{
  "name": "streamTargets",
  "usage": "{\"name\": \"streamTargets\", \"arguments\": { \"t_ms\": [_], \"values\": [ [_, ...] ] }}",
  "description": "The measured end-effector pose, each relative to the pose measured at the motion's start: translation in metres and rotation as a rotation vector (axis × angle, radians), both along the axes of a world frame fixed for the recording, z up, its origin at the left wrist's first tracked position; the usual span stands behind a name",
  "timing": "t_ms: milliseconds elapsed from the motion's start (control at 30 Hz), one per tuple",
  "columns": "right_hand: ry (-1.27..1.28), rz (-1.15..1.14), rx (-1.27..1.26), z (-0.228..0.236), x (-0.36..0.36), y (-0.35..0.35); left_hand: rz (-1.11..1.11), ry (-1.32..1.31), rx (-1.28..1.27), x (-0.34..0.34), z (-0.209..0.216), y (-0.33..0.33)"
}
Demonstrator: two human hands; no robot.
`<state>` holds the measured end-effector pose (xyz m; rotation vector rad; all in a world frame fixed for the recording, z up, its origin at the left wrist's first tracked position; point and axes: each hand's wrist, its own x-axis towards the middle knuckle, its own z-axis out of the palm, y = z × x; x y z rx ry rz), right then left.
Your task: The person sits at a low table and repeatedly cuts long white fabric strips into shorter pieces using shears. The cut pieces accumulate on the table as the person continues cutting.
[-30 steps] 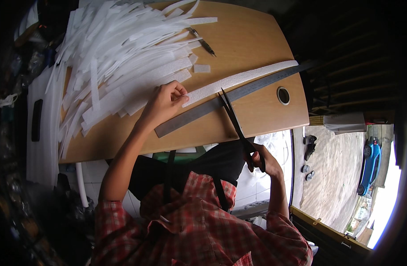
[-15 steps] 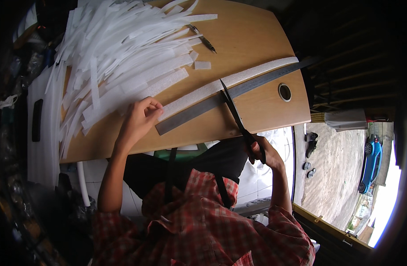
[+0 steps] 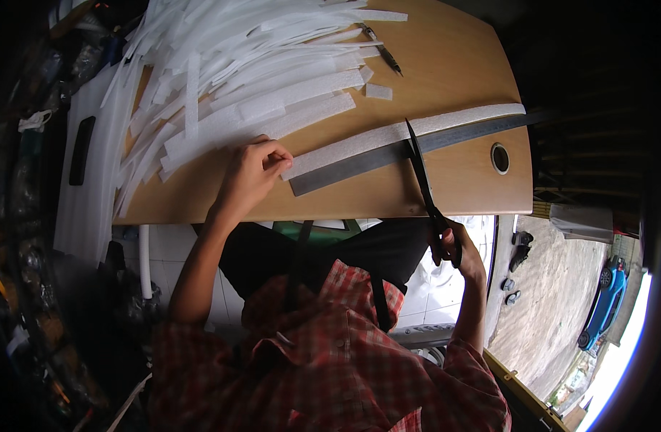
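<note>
A long white foam strip (image 3: 359, 141) lies on the tabletop, just beyond a dark metal ruler (image 3: 345, 170) that runs nearly alongside it. My left hand (image 3: 252, 171) pinches the strip's left end between thumb and fingers. In my right hand (image 3: 461, 248), at the table's near edge, are black scissors (image 3: 424, 176), gripped by the handles. Their blades point away from me, across the ruler, with the tip over the strip. The blades look nearly closed, and the strip appears whole beneath them.
A big heap of white foam strips (image 3: 237, 65) covers the table's far left. Beyond the held strip lie a pen (image 3: 382, 50) and a small foam piece (image 3: 378, 91). The wooden table (image 3: 460, 57) has a round grommet hole (image 3: 499, 158) at the right. White foam sheets (image 3: 92, 173) hang at the left.
The view has shifted, so the table and everything on it sit farther right. My left hand keeps its pinch on the strip, and the scissors stay across the ruler.
</note>
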<state>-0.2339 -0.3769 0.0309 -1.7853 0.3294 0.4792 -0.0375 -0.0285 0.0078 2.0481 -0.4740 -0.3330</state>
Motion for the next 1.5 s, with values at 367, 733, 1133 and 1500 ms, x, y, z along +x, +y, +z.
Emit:
{"name": "streamTargets", "arguments": {
  "t_ms": [367, 733, 1133, 1500],
  "values": [
    [-0.003, -0.057, 0.016, 0.012, 0.005, 0.005, -0.022, -0.091, -0.004, -0.002, -0.005, -0.009],
    [-0.092, -0.039, -0.036, 0.007, 0.01, -0.002, -0.056, -0.204, 0.051, -0.005, 0.0, -0.008],
    [-0.076, 0.011, 0.018, -0.002, -0.002, -0.005, 0.037, -0.464, 0.25, -0.007, 0.002, 0.007],
    [0.006, -0.029, 0.033, -0.003, -0.031, -0.004, -0.255, -0.546, -0.016, 0.05, 0.002, -0.165]
  ]
}}
